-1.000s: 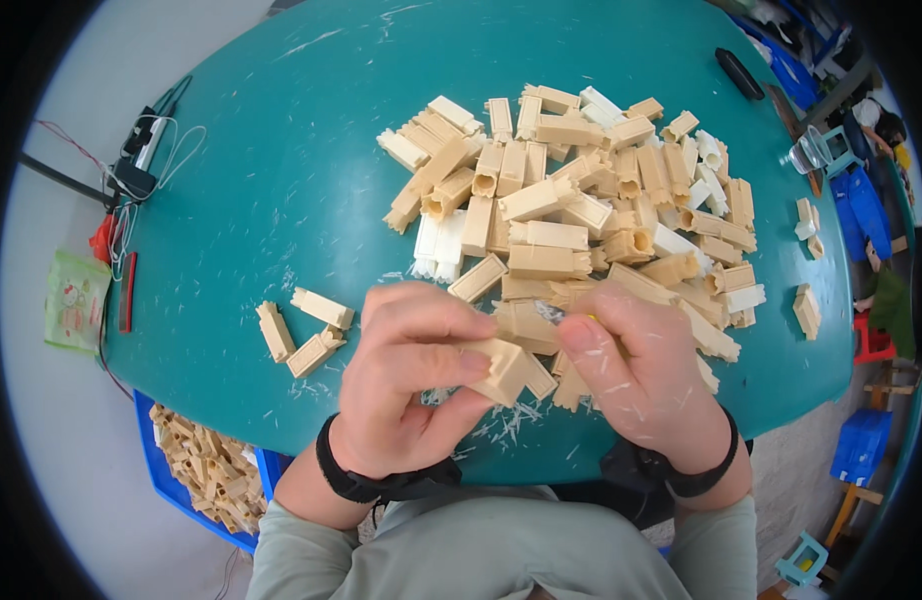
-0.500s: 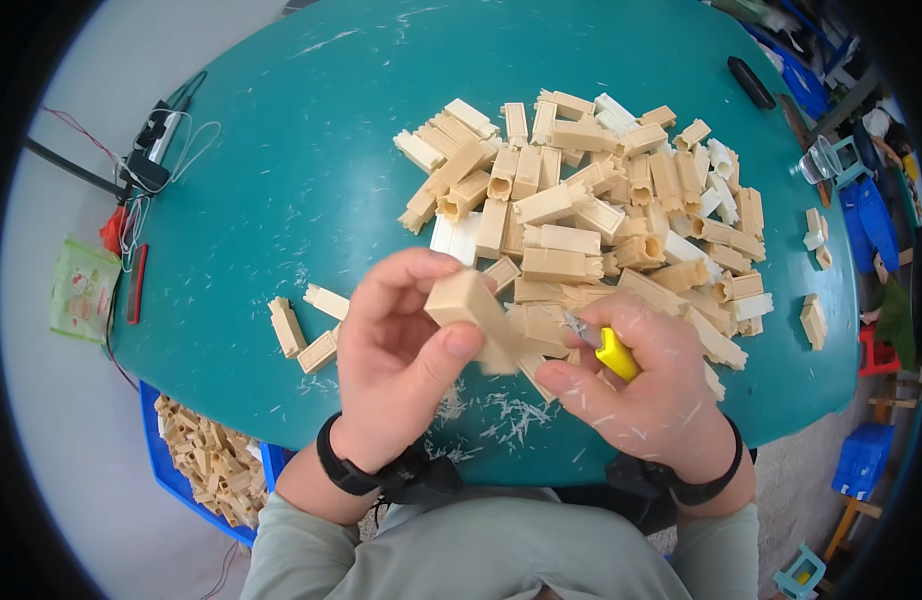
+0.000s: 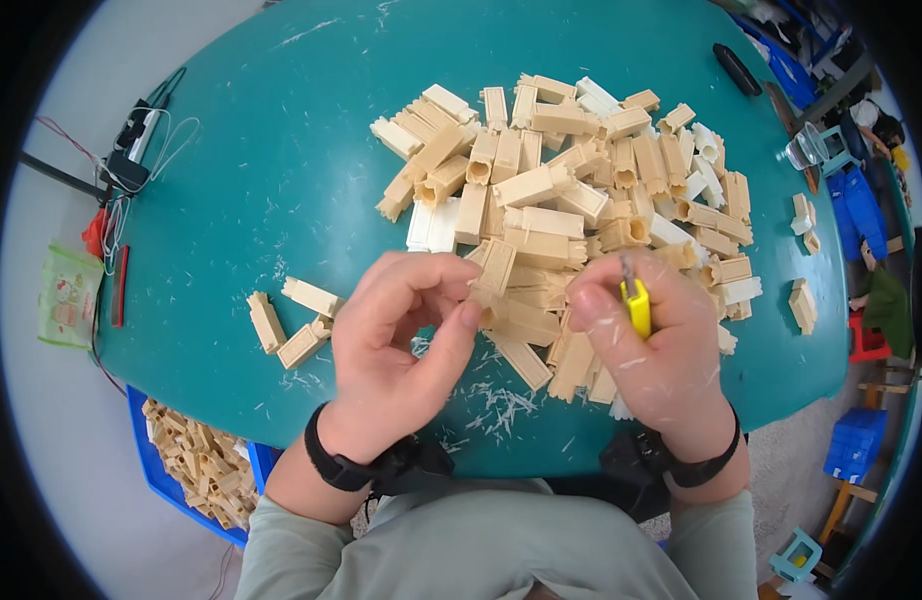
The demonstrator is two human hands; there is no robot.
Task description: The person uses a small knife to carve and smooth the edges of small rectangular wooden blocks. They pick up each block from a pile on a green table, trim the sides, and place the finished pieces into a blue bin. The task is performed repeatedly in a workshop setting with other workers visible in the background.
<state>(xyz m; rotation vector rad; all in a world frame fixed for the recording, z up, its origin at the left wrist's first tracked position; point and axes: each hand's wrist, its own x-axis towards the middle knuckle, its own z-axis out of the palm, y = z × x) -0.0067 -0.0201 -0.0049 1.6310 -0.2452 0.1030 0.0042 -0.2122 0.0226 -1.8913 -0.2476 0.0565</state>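
Left hand (image 3: 396, 345): at a beige block (image 3: 496, 265); I can't tell if gripped.
Yellow cutter (image 3: 637, 310): clasped in right hand (image 3: 666, 365), blade upward, perhaps for safety.
Pile (image 3: 584, 200), upper centre: probably within reach.

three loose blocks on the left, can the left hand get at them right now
Probably yes: the three loose blocks lie close beside the left hand, with no other block between. It may first have to let go of the tan block at its fingertips.

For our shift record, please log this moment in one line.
left hand: at beige rectangular plastic-looking block | right hand: holds yellow-handled metal-tipped tool | curved green table: heaped beige-and-white blocks, thin white shavings
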